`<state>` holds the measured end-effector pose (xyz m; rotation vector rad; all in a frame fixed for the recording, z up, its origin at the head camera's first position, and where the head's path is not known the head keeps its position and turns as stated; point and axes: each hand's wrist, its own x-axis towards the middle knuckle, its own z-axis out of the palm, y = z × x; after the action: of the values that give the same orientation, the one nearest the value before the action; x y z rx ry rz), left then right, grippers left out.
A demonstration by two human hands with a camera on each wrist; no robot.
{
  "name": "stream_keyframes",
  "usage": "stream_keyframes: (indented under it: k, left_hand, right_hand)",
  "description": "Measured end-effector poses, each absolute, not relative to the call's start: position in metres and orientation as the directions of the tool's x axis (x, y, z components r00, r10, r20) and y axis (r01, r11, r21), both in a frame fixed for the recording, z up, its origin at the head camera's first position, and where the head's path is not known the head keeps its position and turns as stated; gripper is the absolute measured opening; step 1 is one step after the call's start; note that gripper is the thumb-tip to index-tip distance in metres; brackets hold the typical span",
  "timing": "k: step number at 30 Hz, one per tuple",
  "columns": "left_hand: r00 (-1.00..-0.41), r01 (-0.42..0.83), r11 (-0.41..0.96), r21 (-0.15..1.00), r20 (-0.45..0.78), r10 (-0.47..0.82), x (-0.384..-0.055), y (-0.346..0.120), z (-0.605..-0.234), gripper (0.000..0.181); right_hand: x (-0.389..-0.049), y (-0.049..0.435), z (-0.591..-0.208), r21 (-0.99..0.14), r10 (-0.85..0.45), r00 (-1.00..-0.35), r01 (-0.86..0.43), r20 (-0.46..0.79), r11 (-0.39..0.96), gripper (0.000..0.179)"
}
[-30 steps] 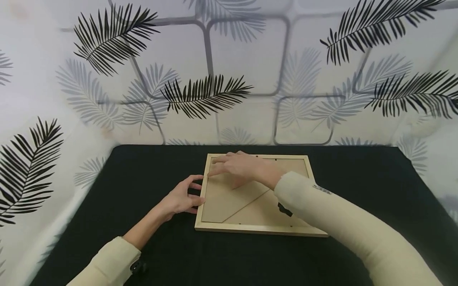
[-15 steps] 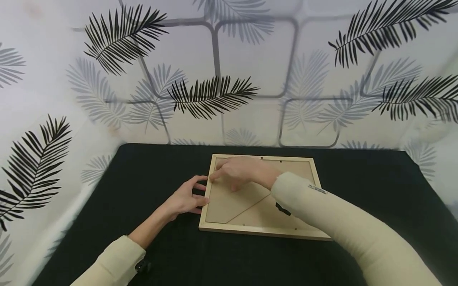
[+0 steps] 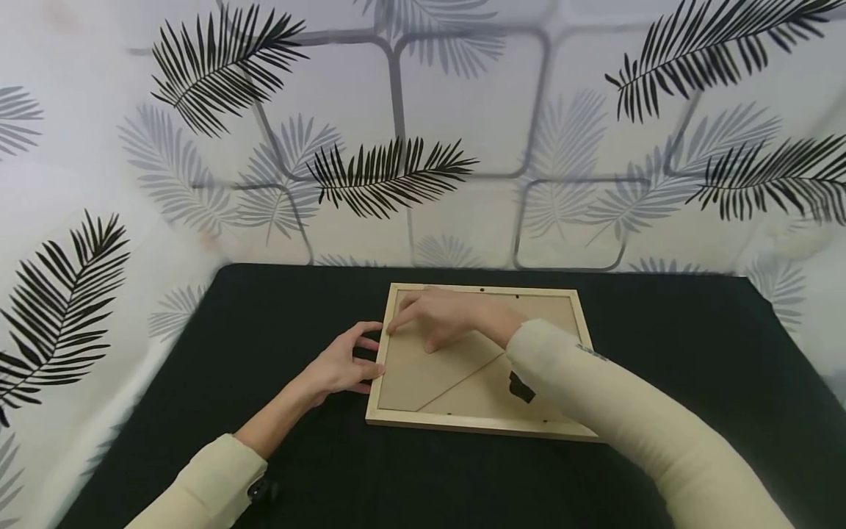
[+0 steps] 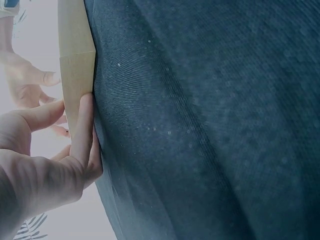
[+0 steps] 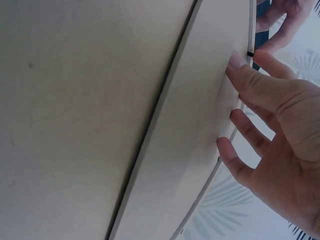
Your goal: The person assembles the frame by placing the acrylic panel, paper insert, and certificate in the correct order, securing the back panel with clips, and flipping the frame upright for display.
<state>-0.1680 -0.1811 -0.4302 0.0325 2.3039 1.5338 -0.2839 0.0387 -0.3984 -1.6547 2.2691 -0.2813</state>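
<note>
A light wooden picture frame (image 3: 489, 424) lies back side up, its beige backing board (image 3: 423, 375) crossed by a diagonal seam. My left hand (image 3: 341, 365) holds the frame's left side, thumb at the top edge and fingers along the outer face, as the left wrist view shows. Over the board's upper left, my right hand (image 3: 441, 317) reaches across with its index fingertip at the inner left rim. Its thumb and fingertips rest on or close to the board in the right wrist view. The right forearm hides the frame's right part.
Black cloth (image 3: 396, 485) covers the table beneath the frame. Behind it hangs a pale curtain (image 3: 456, 110) printed with leaves. Small dark fasteners (image 3: 518, 297) sit along the frame's inner edges. A small black piece (image 3: 521, 388) shows below the right sleeve.
My right hand's fingers have drawn together, the index fingertip now pointing at the left rim and the thumb lower. The left hand keeps its place on the frame; the view shifted slightly.
</note>
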Motion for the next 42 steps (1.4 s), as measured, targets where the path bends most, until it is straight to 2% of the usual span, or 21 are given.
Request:
stream_keyframes:
  k: [4, 9, 23, 34, 42]
  left_hand:
    - [-0.929, -0.192, 0.404, 0.894, -0.299, 0.22, -0.168, -0.183, -0.431, 0.07]
    - [-0.929, -0.201, 0.399, 0.895, -0.304, 0.214, -0.168, -0.184, -0.43, 0.069]
    - [-0.926, -0.193, 0.392, 0.899, -0.299, 0.231, -0.17, -0.187, -0.431, 0.071]
    - [-0.922, -0.191, 0.4, 0.896, -0.304, 0.241, -0.168, -0.186, -0.429, 0.072]
    - [-0.908, -0.22, 0.415, 0.883, -0.341, 0.243, -0.168, -0.182, -0.427, 0.073]
  right_hand:
    - [-0.286, 0.035, -0.402, -0.356, -0.955, -0.265, -0.886, -0.137, 0.297, 0.073]
    - [-0.29, 0.029, -0.405, -0.405, -0.967, -0.229, -0.878, -0.113, 0.255, 0.064]
    - [-0.296, 0.029, -0.407, -0.481, -0.966, -0.237, -0.839, -0.1, 0.255, 0.062]
    - [-0.297, 0.03, -0.408, -0.457, -0.974, -0.214, -0.86, -0.079, 0.226, 0.064]
    - [-0.298, 0.037, -0.411, -0.477, -0.978, -0.196, -0.855, -0.067, 0.203, 0.058]
